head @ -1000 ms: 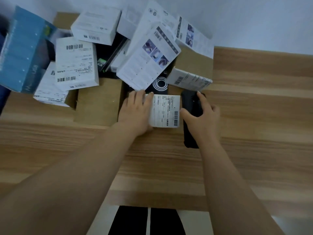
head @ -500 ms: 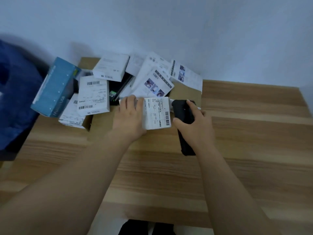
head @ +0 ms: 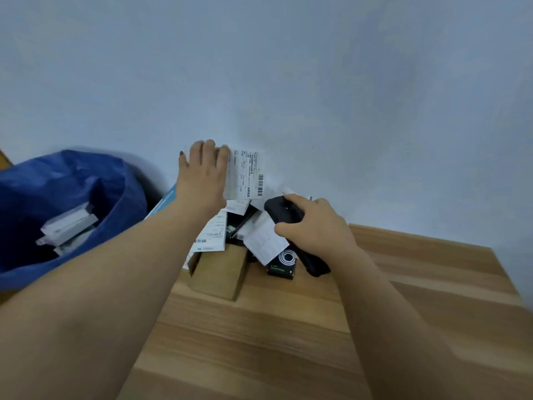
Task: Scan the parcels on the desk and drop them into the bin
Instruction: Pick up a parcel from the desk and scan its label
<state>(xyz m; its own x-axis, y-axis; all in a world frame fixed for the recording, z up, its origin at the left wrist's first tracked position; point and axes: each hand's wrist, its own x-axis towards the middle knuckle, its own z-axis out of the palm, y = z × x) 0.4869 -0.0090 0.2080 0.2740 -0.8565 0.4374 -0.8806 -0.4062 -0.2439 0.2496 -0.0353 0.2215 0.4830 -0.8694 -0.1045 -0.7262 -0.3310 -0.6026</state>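
1. Head view. Landmark: brown carton (head: 219, 272) on the wooden desk (head: 288, 342), at the near edge of the parcel pile
2. Left hand (head: 202, 174) is raised above and behind the carton; its fingers are curled over the top edge of a white labelled parcel (head: 245, 174), held up against the pale wall (head: 317, 82), barcode at the parcel's lower right
3. Right hand (head: 314, 226) is right of the carton, fingers and thumb wrapped round a black handheld scanner (head: 284, 210); scanner head sits just below the held parcel
4. Around the carton: white boxes (head: 212, 235) lean on its far side, a black box with white rings (head: 284, 262) lies just to its right, a white sheet-like box (head: 264, 243) overlaps that one
5. Blue bin (head: 72, 192) stands left of the carton, beyond the desk's left edge, with grey-white parcels (head: 67, 226) inside; the left forearm crosses between
6. Bare desk extends nearer than the carton and to its right, up to the right-hand edge
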